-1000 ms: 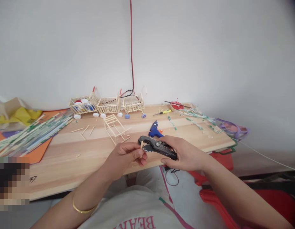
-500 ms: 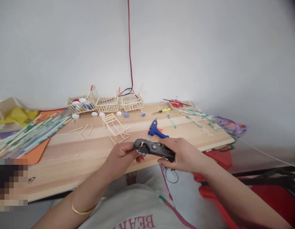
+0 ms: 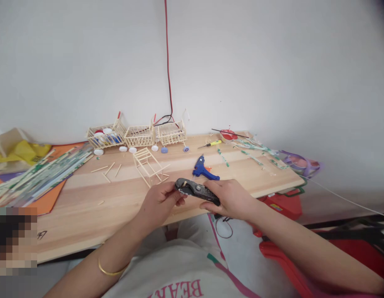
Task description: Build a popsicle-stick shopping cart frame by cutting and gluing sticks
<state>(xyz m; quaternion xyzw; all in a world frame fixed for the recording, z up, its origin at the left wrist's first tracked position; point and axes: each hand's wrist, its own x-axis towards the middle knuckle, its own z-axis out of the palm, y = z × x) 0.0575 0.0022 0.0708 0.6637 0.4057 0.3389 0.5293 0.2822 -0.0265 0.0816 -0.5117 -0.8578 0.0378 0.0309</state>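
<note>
I see both hands at work over the table's near edge. The right hand (image 3: 234, 199) is wrapped around the handles of a black cutter (image 3: 200, 191), and the left hand (image 3: 161, 205) pinches a short wooden stick (image 3: 185, 183) at the tool's head. The stick's upper end shows between the cutter's jaws — its lower part is hidden from me. A gold bangle (image 3: 109, 271) circles the left forearm.

Just beyond the cutter, a blue glue gun (image 3: 200, 166) lies on the wooden table (image 3: 86, 223). To its left I have a slatted stick frame (image 3: 141, 157), with loose short sticks (image 3: 109, 168) beside it; farther left, a bundle of long sticks (image 3: 55, 178) lies across an orange sheet (image 3: 51, 203). Past the glue gun is a yellow-handled tool (image 3: 215, 143), near a red dish (image 3: 228, 135).

Farthest off, three small stick carts on wheels line up by the wall (image 3: 257, 62) — the left one (image 3: 100, 145) holding red, white and blue pieces. A red-and-black cord (image 3: 168, 62) hangs behind them.
</note>
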